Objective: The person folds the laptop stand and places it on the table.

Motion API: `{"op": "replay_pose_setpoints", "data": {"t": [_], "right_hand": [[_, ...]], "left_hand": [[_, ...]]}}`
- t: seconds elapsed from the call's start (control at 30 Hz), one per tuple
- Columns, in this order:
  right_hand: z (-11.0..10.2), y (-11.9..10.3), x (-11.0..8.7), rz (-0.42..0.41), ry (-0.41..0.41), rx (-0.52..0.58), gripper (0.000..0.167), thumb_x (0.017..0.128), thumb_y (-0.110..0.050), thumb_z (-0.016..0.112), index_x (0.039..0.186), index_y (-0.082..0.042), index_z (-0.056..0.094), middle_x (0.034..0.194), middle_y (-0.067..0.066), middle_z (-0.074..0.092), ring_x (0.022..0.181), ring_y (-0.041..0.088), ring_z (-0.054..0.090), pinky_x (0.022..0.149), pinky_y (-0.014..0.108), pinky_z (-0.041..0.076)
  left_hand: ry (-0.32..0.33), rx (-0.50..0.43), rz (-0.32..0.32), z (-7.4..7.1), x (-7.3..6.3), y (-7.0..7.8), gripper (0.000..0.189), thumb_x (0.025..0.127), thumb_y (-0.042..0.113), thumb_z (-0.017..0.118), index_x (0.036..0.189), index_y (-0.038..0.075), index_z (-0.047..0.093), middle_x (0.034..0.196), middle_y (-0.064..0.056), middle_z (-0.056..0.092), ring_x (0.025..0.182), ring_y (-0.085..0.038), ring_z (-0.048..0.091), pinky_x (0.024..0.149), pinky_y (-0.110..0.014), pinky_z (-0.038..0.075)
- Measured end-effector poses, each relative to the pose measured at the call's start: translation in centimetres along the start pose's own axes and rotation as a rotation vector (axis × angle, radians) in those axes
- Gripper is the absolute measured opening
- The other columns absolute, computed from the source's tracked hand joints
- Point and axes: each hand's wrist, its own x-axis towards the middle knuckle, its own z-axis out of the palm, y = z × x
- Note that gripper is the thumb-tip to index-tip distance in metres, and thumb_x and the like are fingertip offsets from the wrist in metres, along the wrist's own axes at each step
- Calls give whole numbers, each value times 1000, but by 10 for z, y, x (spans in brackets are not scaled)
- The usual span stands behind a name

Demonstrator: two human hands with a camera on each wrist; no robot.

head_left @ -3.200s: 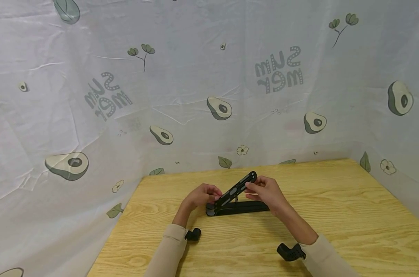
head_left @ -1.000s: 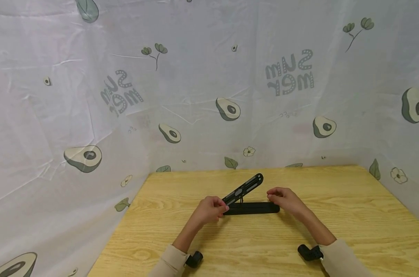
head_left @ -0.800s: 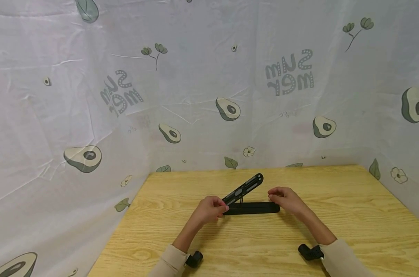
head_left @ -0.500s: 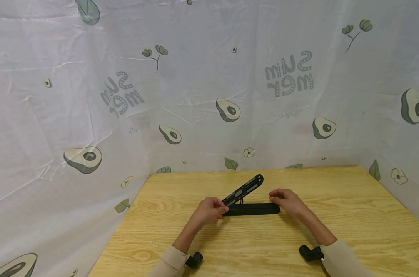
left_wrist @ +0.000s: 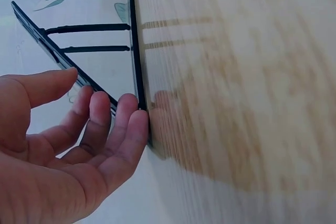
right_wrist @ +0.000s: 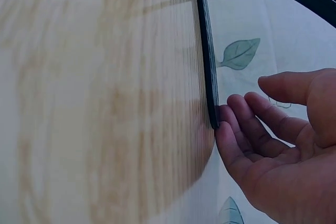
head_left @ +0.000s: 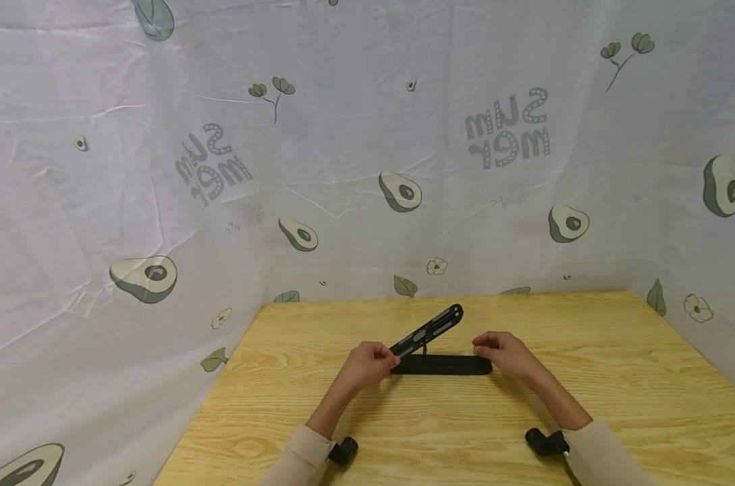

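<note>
A black folding laptop stand (head_left: 443, 365) rests on the table, its upper arm (head_left: 430, 331) raised at a slant on thin struts (left_wrist: 94, 28). At the hinge end on the left, my left hand (head_left: 367, 364) touches the stand with loosely bent fingertips, and in the left wrist view the thumb (left_wrist: 52, 85) lies apart from the other fingers. The hand covers the hinge in the head view. My right hand (head_left: 505, 352) is at the base's right end. In the right wrist view its fingertips (right_wrist: 224, 114) touch that end while the thumb stays apart.
The wood-grain table (head_left: 428, 432) runs back to a pale curtain (head_left: 343, 135) printed with avocados and leaves, which also hangs along both sides. Black wrist-camera mounts (head_left: 546, 443) stick out from both sleeves.
Over three seconds ago both hands held the raised arm; since then the right hand has let go and moved to the base's right end. In the last second the stand and hands shifted only slightly.
</note>
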Motion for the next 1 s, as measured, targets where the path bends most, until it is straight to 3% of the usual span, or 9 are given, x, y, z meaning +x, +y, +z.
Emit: {"op": "replay_pose_setpoints", "data": {"t": [0.27,0.57,0.83,1.0], "right_hand": [[0,-1,-5,29,10,-30,32,110,-12,59,131,11,65,122,22,73,110,31,69,90,41,57],[-2,-2,-9,31,5,-38,32,109,-14,61,130,10,66,123,21,73,111,32,69,89,41,57],[-3,-5,-11,41,12,-58,33,108,-15,62,130,9,67,120,21,73,108,30,69,84,37,57],[0,-5,-11,61,7,-63,33,107,-16,63,129,9,67,117,18,73,104,27,69,81,35,56]], "left_hand": [[26,8,-12,2,6,1,25,102,26,75,101,1,76,89,-23,74,72,-26,66,61,-30,50],[7,14,-37,-3,14,1,28,105,29,71,102,1,77,88,-16,74,77,-25,67,65,-31,53],[-19,-88,-41,-5,21,0,34,112,18,56,104,-8,75,96,-23,74,78,-21,65,68,-29,55],[-29,-64,-32,-6,23,-2,33,109,23,63,102,-6,76,91,-20,73,81,-23,67,73,-33,60]]}}
